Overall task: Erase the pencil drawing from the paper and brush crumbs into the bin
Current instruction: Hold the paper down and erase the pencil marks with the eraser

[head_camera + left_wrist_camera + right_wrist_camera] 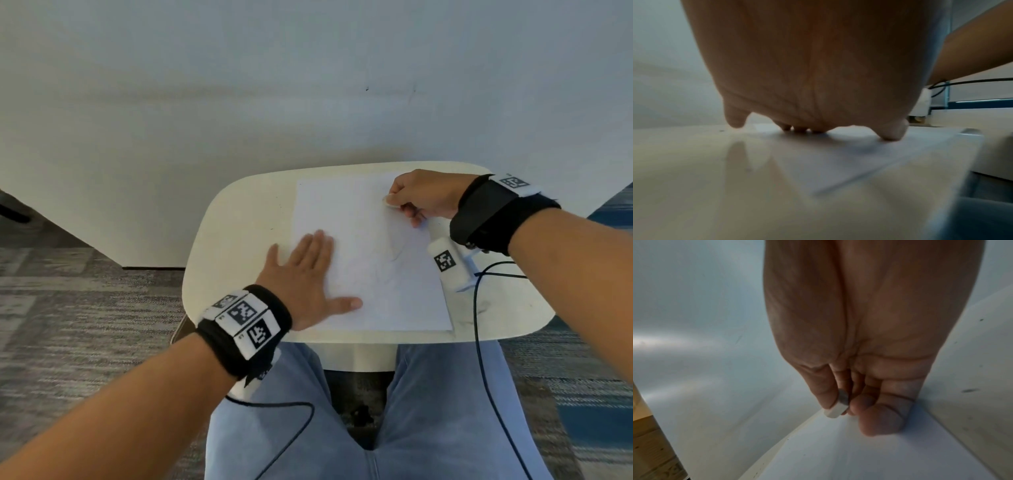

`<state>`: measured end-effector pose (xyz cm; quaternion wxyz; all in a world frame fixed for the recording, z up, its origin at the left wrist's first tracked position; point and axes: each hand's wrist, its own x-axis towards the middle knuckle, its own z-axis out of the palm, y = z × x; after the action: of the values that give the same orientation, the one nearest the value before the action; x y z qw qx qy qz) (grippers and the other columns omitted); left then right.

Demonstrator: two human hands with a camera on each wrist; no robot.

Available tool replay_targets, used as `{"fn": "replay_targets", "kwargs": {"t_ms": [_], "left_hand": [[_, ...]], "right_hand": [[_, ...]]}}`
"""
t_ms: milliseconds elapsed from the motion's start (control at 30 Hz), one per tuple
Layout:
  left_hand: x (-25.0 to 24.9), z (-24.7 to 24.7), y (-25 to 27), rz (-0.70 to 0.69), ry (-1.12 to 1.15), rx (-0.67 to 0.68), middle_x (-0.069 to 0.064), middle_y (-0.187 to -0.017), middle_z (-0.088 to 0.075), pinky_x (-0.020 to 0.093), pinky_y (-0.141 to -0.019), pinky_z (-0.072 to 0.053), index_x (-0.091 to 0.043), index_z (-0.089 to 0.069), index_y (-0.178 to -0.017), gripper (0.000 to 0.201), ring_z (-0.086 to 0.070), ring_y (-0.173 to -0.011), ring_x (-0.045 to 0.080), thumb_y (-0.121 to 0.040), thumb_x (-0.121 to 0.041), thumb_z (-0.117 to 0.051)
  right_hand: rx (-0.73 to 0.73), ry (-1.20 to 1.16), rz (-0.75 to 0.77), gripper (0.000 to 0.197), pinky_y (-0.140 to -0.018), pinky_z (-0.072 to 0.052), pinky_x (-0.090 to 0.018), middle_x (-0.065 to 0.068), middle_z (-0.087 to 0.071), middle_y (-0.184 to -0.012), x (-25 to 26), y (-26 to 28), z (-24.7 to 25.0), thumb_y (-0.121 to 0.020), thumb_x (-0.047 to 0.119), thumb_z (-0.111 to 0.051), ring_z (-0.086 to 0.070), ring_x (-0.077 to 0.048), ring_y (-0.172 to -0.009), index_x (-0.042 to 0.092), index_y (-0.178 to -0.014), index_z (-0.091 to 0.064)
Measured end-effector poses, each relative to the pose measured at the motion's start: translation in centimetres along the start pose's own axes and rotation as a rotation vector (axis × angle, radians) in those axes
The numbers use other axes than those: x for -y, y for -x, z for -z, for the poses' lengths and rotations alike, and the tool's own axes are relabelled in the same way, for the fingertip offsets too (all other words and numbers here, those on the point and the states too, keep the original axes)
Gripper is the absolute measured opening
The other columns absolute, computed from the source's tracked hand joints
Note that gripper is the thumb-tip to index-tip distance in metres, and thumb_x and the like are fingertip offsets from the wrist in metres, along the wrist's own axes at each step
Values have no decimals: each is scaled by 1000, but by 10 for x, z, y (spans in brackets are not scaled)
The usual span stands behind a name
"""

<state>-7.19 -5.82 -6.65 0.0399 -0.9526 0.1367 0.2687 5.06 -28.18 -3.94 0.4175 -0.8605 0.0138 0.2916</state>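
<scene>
Small cream table against a pale wall: my left hand presses flat on the paper; my right hand pinches the eraser at its far edge, where hard rubbing could crease it.

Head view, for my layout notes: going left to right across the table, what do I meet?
Left hand pressed flat on the paper → eraser pinched in the right hand → black cable near the table's right side.
</scene>
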Motion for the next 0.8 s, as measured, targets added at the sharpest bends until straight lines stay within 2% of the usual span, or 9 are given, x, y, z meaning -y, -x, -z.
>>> {"fn": "replay_targets", "kwargs": {"t_ms": [67,133,267,367,467,600,667,767,800], "left_hand": [[14,7,-7,250,10,29,6,-161,24,60,-117,3,-13,21,-153,117,16,-150,21,-73,-93,-11],[11,20,-14,296,-29,-6,9,-163,19,61,-117,1,-10,15,-154,119,12,-151,23,-73,-93,-11],[-45,38,-30,-129,6,-52,0,-162,22,59,-118,2,-23,13,-156,104,13,-151,18,-82,-86,-20],[-68,37,-43,-207,14,19,-3,-161,26,59,-118,2,-27,18,-154,102,17,-150,16,-83,-86,-23],[-41,31,-43,13,29,58,1,-159,31,61,-117,2,-22,25,-152,113,21,-148,19,-77,-90,-25],[1,35,-37,380,-22,98,11,-163,18,62,-116,1,-7,16,-154,127,11,-151,27,-70,-96,-19],[-7,40,-42,288,7,9,10,-163,17,62,-117,0,-8,14,-155,122,11,-151,26,-74,-93,-21],[-35,44,-52,-59,43,-62,-1,-163,20,58,-118,-1,-23,13,-156,103,12,-151,18,-82,-86,-21],[-38,44,-54,-106,41,-47,-4,-163,20,57,-118,0,-26,13,-156,100,12,-151,15,-83,-85,-21]], "right_hand": [[-1,-4,0,19,-53,-44,-32,-8,-43,-70,-1,0,0,-98,10,-53,-40,-19,-56,9,-80,-50],[-5,2,-1,19,-53,-45,-32,-8,-42,-68,0,1,-1,-98,10,-53,-40,-19,-56,9,-80,-50],[-5,-15,1,21,-52,-43,-34,-9,-40,-69,4,2,-2,-99,7,-49,-38,-19,-55,8,-78,-47],[-8,-10,-3,21,-51,-43,-33,-9,-39,-69,5,1,-3,-100,6,-48,-38,-18,-57,8,-79,-46],[-7,14,-4,21,-51,-43,-32,-8,-39,-68,5,1,-4,-99,7,-48,-37,-19,-56,7,-79,-45],[6,49,-6,14,-52,-43,-30,-9,-38,-68,6,3,-4,-100,8,-47,-36,-19,-57,6,-85,-46],[6,49,-11,12,-52,-43,-31,-9,-38,-68,7,2,-5,-99,8,-47,-36,-19,-57,5,-88,-47],[-4,52,-16,8,-52,-43,-32,-9,-39,-70,8,2,-5,-100,9,-47,-38,-20,-58,4,-94,-47],[-3,54,-17,8,-53,-44,-32,-9,-39,-70,8,2,-5,-100,9,-47,-38,-20,-59,4,-93,-47]]}}
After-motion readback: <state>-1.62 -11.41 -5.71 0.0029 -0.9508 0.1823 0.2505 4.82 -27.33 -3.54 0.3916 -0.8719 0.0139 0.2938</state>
